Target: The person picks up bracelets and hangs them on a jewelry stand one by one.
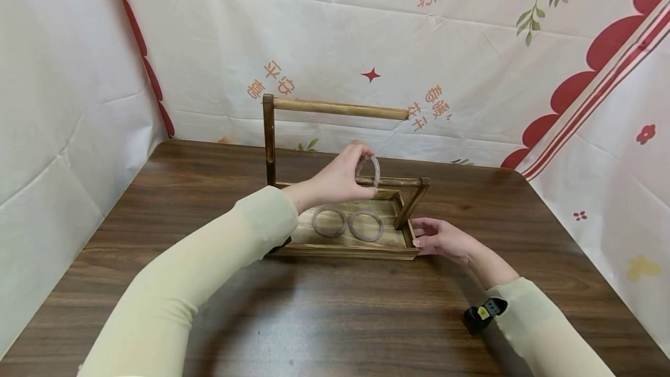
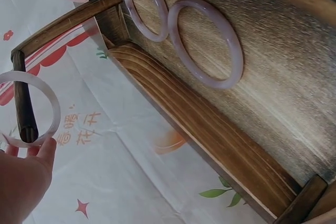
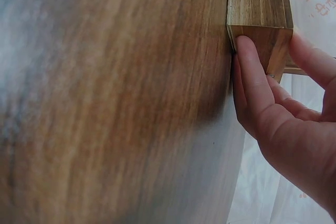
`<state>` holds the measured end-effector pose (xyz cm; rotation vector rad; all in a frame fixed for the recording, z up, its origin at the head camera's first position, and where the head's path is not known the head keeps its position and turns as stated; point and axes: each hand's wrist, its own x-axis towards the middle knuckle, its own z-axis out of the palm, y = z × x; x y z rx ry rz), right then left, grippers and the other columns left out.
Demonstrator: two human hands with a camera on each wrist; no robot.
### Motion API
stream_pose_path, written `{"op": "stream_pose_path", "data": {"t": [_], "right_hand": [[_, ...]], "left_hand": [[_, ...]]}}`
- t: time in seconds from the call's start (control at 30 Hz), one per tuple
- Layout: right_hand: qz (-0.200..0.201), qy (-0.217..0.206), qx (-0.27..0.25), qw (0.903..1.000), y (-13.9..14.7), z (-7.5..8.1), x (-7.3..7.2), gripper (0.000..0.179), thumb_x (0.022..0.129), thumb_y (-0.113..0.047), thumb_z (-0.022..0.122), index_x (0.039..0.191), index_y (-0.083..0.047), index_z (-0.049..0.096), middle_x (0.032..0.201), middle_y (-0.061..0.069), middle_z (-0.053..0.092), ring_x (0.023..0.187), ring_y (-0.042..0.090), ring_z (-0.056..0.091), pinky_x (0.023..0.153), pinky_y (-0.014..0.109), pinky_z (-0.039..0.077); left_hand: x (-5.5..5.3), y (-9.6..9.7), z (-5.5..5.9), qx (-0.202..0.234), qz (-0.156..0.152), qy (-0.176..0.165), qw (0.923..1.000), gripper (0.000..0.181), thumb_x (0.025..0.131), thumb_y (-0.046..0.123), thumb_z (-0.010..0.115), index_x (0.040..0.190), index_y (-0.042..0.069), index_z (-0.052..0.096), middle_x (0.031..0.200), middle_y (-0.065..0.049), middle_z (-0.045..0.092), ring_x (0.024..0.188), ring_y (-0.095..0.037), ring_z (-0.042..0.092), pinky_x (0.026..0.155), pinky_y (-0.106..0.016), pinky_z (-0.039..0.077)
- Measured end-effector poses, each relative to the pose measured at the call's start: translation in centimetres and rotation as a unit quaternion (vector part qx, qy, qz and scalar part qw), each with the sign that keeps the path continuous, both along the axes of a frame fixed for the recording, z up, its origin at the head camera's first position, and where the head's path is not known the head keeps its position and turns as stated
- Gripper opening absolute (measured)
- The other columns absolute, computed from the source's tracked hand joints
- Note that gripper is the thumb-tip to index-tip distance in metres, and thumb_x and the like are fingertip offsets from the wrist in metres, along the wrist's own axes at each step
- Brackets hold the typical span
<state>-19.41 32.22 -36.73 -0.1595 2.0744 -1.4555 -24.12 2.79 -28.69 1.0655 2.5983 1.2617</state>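
Observation:
My left hand (image 1: 342, 176) pinches a pale lilac bangle (image 1: 377, 172) upright between thumb and fingertips, above the back of a wooden tray stand (image 1: 345, 253). In the left wrist view, the dark end of the stand's lower bar (image 2: 27, 121) shows within that ring's outline. Two more lilac bangles lie flat side by side on the tray floor; one is the nearer bangle (image 2: 236, 51). My right hand (image 1: 445, 242) grips the tray's right end, its thumb at the rim and its fingers against the end wall (image 3: 262, 45).
A higher wooden bar (image 1: 340, 108) reaches rightward from the tall left post (image 1: 269, 144). The lower bar joins the slanted right post (image 1: 412, 205). Everything stands on a dark brown table (image 1: 324, 319); a white printed cloth (image 1: 220, 34) hangs behind it.

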Motion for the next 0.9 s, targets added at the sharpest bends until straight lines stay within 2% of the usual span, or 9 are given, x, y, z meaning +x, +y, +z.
{"op": "stream_pose_path", "data": {"t": [0.37, 0.6, 0.77, 0.9], "right_hand": [[-0.001, -0.001, 0.007, 1.0, 0.1, -0.2, -0.2, 0.078, 0.091, -0.012, 0.059, 0.145, 0.011, 0.008, 0.14, 0.038, 0.025, 0.101, 0.008, 0.057, 0.089, 0.032, 0.051], [0.001, 0.002, 0.007, 1.0, 0.1, -0.3, -0.3, 0.078, 0.09, -0.011, 0.06, 0.145, 0.011, 0.009, 0.139, 0.038, 0.027, 0.1, 0.007, 0.057, 0.088, 0.031, 0.051], [0.001, 0.004, 0.005, 1.0, 0.1, -0.3, -0.3, 0.077, 0.091, -0.011, 0.059, 0.145, 0.012, 0.01, 0.138, 0.039, 0.028, 0.099, 0.007, 0.058, 0.088, 0.031, 0.051], [0.001, 0.004, 0.004, 1.0, 0.1, -0.3, -0.3, 0.076, 0.09, -0.01, 0.059, 0.145, 0.012, 0.01, 0.138, 0.039, 0.028, 0.099, 0.007, 0.058, 0.087, 0.03, 0.051]], "left_hand": [[-0.3, 1.1, 0.5, -0.043, -0.006, 0.002, 0.999, 0.067, 0.082, 0.026, 0.069, 0.136, 0.006, 0.036, 0.133, -0.009, 0.042, 0.123, -0.022, 0.043, 0.103, -0.031, 0.038], [-0.2, 1.9, 0.7, -0.093, 0.008, -0.007, 0.9956, 0.074, 0.083, 0.033, 0.067, 0.143, 0.009, 0.032, 0.135, -0.011, 0.038, 0.123, -0.02, 0.044, 0.101, -0.033, 0.041], [-0.3, 2.3, 0.8, -0.105, 0.008, 0.005, 0.9944, 0.074, 0.082, 0.031, 0.069, 0.142, 0.006, 0.033, 0.138, -0.01, 0.044, 0.126, -0.021, 0.045, 0.104, -0.032, 0.039], [-0.4, 2.4, 0.9, -0.117, 0.009, 0.019, 0.9928, 0.073, 0.08, 0.031, 0.07, 0.14, 0.008, 0.036, 0.137, -0.007, 0.05, 0.127, -0.02, 0.048, 0.103, -0.033, 0.04]]}}
